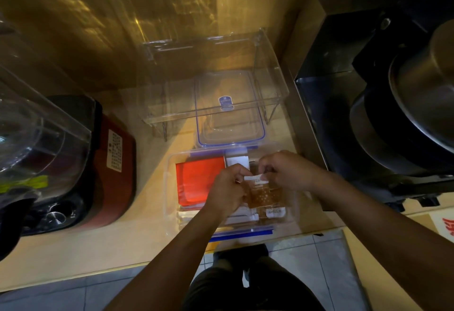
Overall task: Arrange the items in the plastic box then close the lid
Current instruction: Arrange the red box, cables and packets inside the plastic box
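Observation:
A clear plastic box [169,187] with blue clips sits on the counter near its front edge. Inside on the left lies a red packet [196,182], and a white packet [237,160] rests at the back. My left hand [226,191] and my right hand [287,170] both pinch the white-labelled top of a clear packet of brown contents [264,194], held over the right half of the box. The box's clear lid [231,114] with a blue seal and blue sticker lies flat just behind the box, partly under a clear shelf.
A clear acrylic shelf [216,84] stands behind the box against the wall. A red and black appliance [115,170] sits to the left, with a clear blender jug [32,126] beside it. Dark pots [405,104] on a stove fill the right. The counter edge runs just below the box.

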`<state>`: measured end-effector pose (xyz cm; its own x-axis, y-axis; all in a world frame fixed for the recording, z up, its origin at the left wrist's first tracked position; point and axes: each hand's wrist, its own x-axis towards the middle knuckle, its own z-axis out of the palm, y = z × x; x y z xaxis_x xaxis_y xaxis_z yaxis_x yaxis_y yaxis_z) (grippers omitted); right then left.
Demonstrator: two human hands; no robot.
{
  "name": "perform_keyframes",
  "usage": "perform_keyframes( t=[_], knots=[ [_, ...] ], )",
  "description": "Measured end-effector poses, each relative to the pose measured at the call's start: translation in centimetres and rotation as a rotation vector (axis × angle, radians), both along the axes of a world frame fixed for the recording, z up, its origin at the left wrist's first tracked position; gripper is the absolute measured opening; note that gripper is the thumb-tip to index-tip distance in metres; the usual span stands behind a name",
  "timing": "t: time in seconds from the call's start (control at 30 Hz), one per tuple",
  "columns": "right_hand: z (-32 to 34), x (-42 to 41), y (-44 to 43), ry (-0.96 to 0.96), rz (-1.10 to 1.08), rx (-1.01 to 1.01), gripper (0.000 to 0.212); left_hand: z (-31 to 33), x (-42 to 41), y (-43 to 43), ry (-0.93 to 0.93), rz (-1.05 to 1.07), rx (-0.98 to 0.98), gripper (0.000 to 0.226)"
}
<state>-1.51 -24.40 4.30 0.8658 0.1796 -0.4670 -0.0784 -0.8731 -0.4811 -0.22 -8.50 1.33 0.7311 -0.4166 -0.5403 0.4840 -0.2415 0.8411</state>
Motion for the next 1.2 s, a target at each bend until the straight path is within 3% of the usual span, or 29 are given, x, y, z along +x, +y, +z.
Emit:
perform_keyframes(
  t=[0.13,0.27,0.47,0.6,0.77,0.83,1.03,1.2],
  knots=[
    [-0.7,-0.3,0.2,-0.147,0.207,-0.219,0.016,-0.2,0.0,0.4,-0.171,0.139,0.156,0.023],
    [-2.4,-0.6,1.3,-0.132,0.421,-0.472,0.024,-0.5,0.4,1.2,-0.157,0.201,0.198,0.022],
    [-3.7,-1.2,1.9,-0.079,0.415,-0.485,0.016,-0.3,0.6,1.9,-0.097,0.205,0.201,0.026],
    [-4.0,-1.1,2.5,0.065,0.482,-0.562,0.033,-0.2,0.5,2.2,-0.107,0.207,0.210,0.026],
    [-4.6,-2.2,2.8,-0.085,0.532,-0.571,0.021,0.0,0.6,2.2,-0.113,0.213,0.218,0.025],
    [-4.6,-2.3,2.9,-0.032,0.525,-0.561,0.023,0.1,0.8,2.3,-0.116,0.219,0.213,0.024],
    [-3.0,-0.9,2.9,0.224,0.285,-0.266,0.021,0.2,1.2,2.5,-0.102,0.252,0.178,0.023],
    [-0.6,1.4,1.4,0.077,-0.204,0.062,0.013,0.3,2.0,2.5,-0.073,0.359,0.155,0.024]
  ],
)
